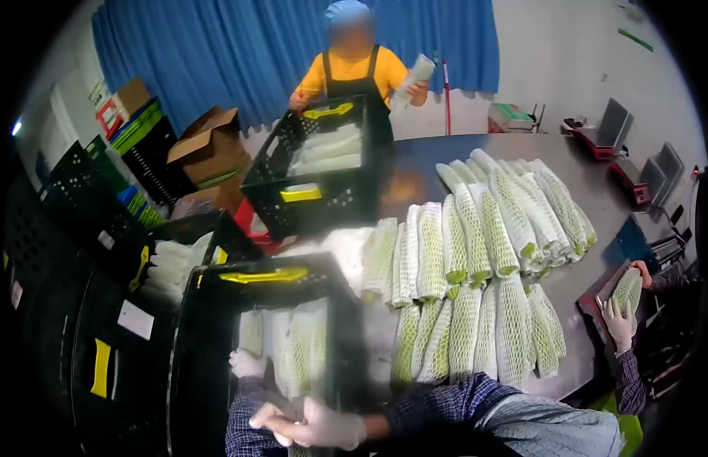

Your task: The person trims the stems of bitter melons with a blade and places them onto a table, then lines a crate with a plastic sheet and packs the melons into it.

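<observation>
My left hand [247,364], in a white glove, is inside the near dark crate [188,343], its fingers closed at the near end of a wrapped green vegetable [250,332]. More long vegetables in white foam net sleeves [304,343] lie side by side in that crate. My right hand [317,424], also gloved, is over my left forearm at the crate's near side. Its fingers stretch leftward, somewhat blurred, and nothing shows in them. Right of the crate, net-sleeved green vegetables [464,327] are laid in rows on the metal table [597,164].
Across the table a person in an apron [373,72] holds a wrapped piece beside another dark crate [312,209]. At right, another person's gloved hand [620,326] rests on a sleeved vegetable. Stacked crates [103,365] stand left; scales [632,179] sit at the back right.
</observation>
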The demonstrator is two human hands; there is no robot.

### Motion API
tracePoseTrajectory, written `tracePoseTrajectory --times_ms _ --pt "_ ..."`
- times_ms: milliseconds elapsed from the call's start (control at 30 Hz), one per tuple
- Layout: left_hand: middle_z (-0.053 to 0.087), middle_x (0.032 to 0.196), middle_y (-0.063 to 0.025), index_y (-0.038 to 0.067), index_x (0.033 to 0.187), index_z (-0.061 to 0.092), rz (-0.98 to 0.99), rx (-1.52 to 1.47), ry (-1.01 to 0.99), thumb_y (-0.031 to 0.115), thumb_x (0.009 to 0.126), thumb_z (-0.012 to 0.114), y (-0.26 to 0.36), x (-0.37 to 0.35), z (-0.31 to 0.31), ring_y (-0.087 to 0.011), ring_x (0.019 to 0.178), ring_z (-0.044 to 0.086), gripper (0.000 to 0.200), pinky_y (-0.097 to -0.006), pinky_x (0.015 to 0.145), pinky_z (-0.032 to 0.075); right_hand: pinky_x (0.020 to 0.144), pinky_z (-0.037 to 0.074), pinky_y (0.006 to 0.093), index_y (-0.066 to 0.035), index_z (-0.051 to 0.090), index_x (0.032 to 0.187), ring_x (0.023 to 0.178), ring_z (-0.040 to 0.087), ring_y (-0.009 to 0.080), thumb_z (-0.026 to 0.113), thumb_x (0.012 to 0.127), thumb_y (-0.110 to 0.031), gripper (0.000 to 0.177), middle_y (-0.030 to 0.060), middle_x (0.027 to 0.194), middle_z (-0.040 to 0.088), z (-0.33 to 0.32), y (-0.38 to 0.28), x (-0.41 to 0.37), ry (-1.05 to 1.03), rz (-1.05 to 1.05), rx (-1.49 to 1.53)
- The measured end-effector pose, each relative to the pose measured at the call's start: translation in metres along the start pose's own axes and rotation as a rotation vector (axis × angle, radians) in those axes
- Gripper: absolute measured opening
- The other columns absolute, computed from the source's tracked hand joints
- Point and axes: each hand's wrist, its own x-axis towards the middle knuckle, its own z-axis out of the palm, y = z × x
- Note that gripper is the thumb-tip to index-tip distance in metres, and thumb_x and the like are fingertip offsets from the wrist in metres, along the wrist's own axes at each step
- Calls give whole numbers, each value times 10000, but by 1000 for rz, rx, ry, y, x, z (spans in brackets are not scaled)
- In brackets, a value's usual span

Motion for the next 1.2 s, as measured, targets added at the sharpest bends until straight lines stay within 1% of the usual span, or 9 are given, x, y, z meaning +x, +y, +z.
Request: tracePoseTrajectory --times_ms 67,233,400,600,633,667,867,1033,1200 --pt "513 1276 -214 -34 1220 543 27 32 -123 398 675 797 10 9 -12 -352 1215 522 740 -410 982 495 515 449 229 -11 582 1317 529 532 58 591 998 -259 404 13 697 650 -3 17 1 143 -97 -254" --pt "510 1288 -202 -19 1197 561 -4 67 -159 476 626 871 15 24 -15 -332 1211 527 817 -428 968 508 555 493 255 -99 649 1273 574 567 81 582 991 -179 301 17 702 652 2 5 1 138 -81 -190" --pt "638 1141 -177 -26 1190 579 27 -312 -133 281 698 835 -14 16 37 -309 1038 649 634 -421 892 549 484 348 180 -61 663 1161 518 437 2 559 1033 -155 190 -49 679 568 0 5 1 43 -103 27" --pt "668 1088 -161 -36 1213 587 10 -1252 -529 206 746 786 -40 -35 -80 -282 981 672 563 -405 865 558 448 348 192 -77 679 1115 486 445 14 561 1033 -193 184 -46 673 563 5 -10 -3 122 7 -122" --pt "691 971 -126 -5 1204 616 422 -1134 -497 176 900 624 -60 -28 -94 -256 914 678 353 -362 848 566 456 356 183 -72 659 1156 505 459 12 543 1041 -207 211 -28 706 585 3 -14 -5 109 28 -49" --pt "666 1094 -126 -5 1245 594 129 -1436 -657 121 824 684 -69 -32 -107 -226 968 653 449 -354 836 556 463 365 175 -66 638 1197 524 473 10 526 1049 -221 241 -10 738 607 0 -14 -7 94 62 31" --pt "656 1160 -151 14 1350 493 261 -1821 -541 117 815 754 -89 -140 -233 -253 1020 670 604 -405 929 552 408 323 184 -44 661 1148 479 444 13 525 1033 -184 227 -47 676 586 6 -10 1 232 -41 -68" --pt "660 1142 -78 15 1305 536 447 -1506 -259 155 661 887 -79 -229 -267 -159 1007 644 746 -341 921 529 474 353 195 -51 707 1082 533 474 14 551 1018 -153 197 -63 664 562 9 -30 21 224 -437 -654" --pt "666 1181 -57 8 1324 545 457 -1475 -229 141 630 901 -76 -262 -257 -143 1063 632 791 -318 958 507 629 519 268 -77 687 1086 651 670 195 661 889 -45 201 132 824 683 24 -81 25 262 -903 -1469"
